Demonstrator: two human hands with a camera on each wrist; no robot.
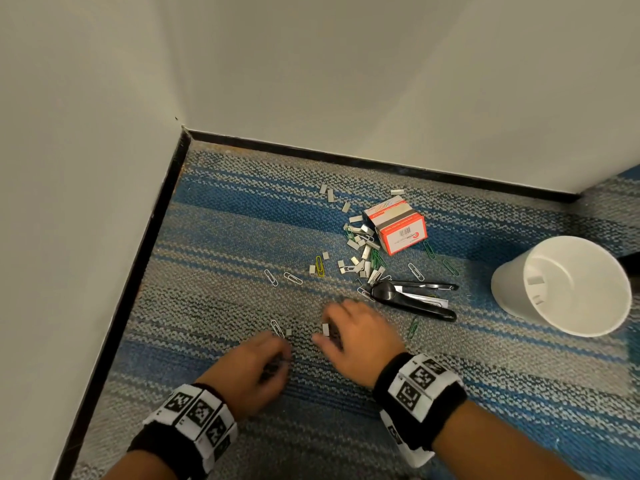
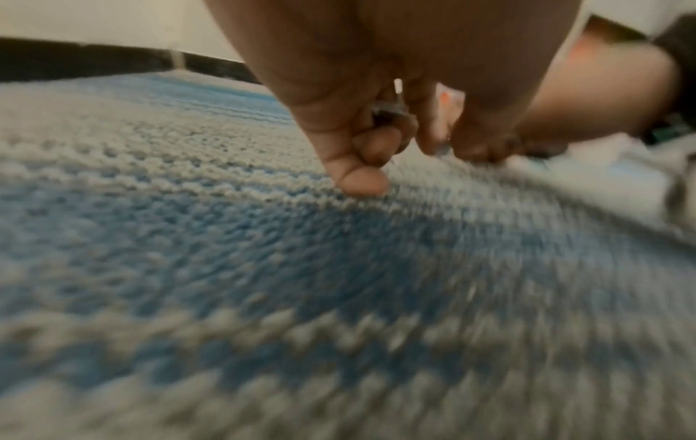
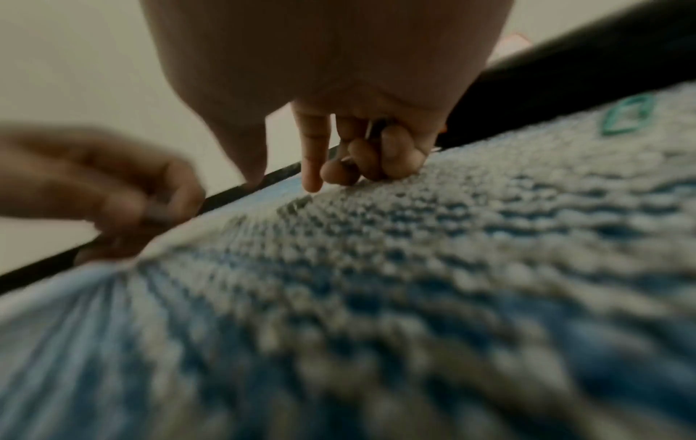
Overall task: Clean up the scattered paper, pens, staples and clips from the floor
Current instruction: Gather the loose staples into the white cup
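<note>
On the blue-grey carpet (image 1: 214,306), my left hand (image 1: 282,355) has its fingers curled round small metal clips (image 2: 388,114). A white paper clip (image 1: 277,328) and a short staple piece (image 1: 288,331) lie just past its fingertips. My right hand (image 1: 322,323) is low on the carpet with a staple strip (image 1: 325,329) between thumb and forefinger. In the right wrist view, thumb and forefinger point down, apart, while the other three fingers (image 3: 376,154) curl round a thin metal clip (image 3: 371,128). A pile of staple strips (image 1: 360,244) and loose clips (image 1: 292,278) lies farther off.
A red-and-white staple box (image 1: 398,226) stands behind the pile. A black stapler (image 1: 415,299) lies right of my right hand. A white cup (image 1: 509,306) with staple strips inside sits at the far right. Walls with black skirting (image 1: 138,271) close the left and back.
</note>
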